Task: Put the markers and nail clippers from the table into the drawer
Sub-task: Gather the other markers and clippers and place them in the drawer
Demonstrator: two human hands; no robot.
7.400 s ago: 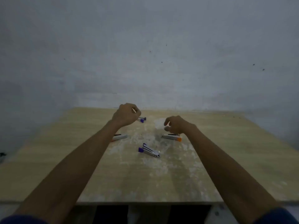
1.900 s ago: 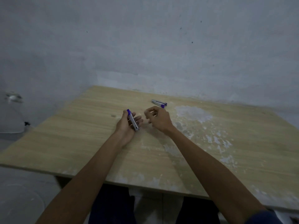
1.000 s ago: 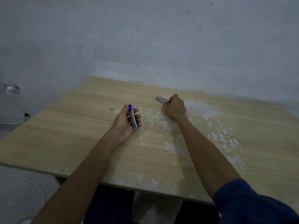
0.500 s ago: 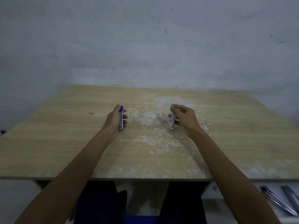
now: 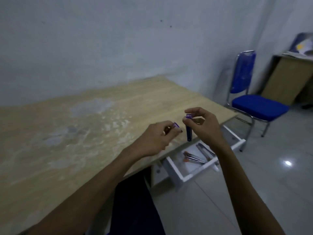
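Observation:
My right hand pinches a purple-tipped nail clipper that hangs upright over the table's right front edge. My left hand is closed around a second nail clipper; only its purple end shows past my fingers. Just below and to the right, a white drawer stands pulled out under the wooden table. Inside it lie markers with an orange tip and another long grey item.
A blue chair stands on the tiled floor to the right of the table. Behind it is a wooden cabinet with papers on top. A grey wall runs along the table's far side.
Both hands, each holding a nail clipper, have moved from the middle of the table to its right front edge above the open drawer. The view has swung right.

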